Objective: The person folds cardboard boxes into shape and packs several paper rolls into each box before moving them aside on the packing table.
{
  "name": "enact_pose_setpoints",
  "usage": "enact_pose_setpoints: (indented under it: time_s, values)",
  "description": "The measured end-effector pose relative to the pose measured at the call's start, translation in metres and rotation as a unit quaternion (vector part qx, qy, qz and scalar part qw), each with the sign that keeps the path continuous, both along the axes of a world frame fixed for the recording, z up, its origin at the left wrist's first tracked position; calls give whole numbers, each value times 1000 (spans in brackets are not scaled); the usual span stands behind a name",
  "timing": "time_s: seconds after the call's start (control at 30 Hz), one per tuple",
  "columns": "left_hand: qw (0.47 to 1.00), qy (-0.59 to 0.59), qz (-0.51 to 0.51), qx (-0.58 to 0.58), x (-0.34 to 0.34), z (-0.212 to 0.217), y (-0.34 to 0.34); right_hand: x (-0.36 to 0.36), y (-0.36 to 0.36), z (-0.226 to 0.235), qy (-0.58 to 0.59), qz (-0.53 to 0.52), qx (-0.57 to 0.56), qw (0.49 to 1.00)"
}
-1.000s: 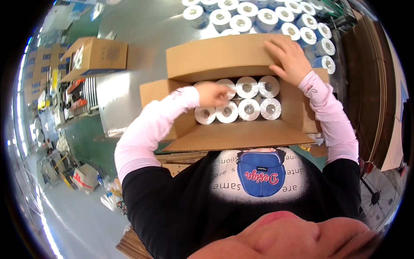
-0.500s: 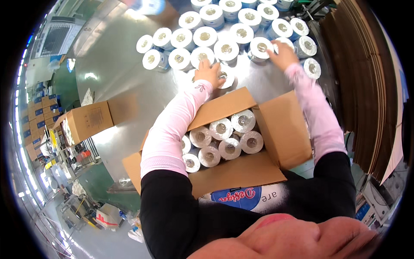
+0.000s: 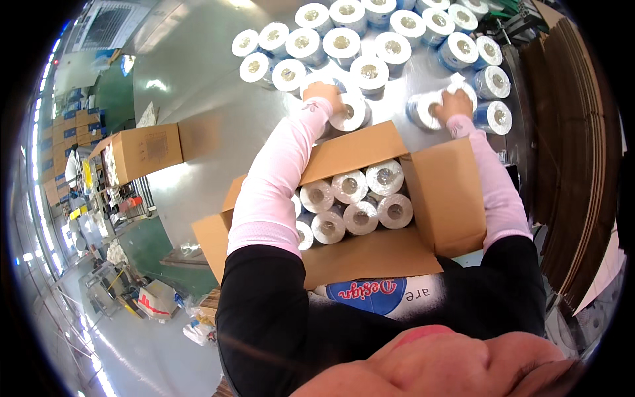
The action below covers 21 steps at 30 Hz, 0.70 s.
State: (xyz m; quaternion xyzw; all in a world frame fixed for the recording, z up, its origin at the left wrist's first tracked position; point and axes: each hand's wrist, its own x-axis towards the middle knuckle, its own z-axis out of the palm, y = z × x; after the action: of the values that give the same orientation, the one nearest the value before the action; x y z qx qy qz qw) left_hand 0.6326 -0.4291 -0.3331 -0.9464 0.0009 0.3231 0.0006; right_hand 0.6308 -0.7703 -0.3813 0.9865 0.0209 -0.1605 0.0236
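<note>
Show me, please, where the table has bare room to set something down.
Widest: table between the left box, rolls and left sleeve. Smaller: a gap between the rolls at the left hand and right hand. Crowded: beyond the hands, where rolls stand close.

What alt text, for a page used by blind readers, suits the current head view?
A bare left hand and right hand, with pale pink fabric sleeves, reach beyond an open brown cardboard box to upright white cylindrical rolls on a shiny grey metal table. Inside the box, more white rolls stand in two rows.
</note>
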Motion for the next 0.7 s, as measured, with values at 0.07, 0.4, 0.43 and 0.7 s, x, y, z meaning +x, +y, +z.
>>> enact_pose_setpoints:
  time_s: [0.07,0.4,0.43,0.7]
  values:
    - [990,-36,85,-108,-3,12,34,-14,-7,6,21,-9,84,996]
    - [722,-107,26,-683,-193,253,128,7,-7,202,282,148,566,760]
    - [770,-85,5,-633,-216,255,144,-11,25,230,312,245,540,742]
    - [972,-59,-211,-90,-339,177,119,-258,240,196,8,553,335,763]
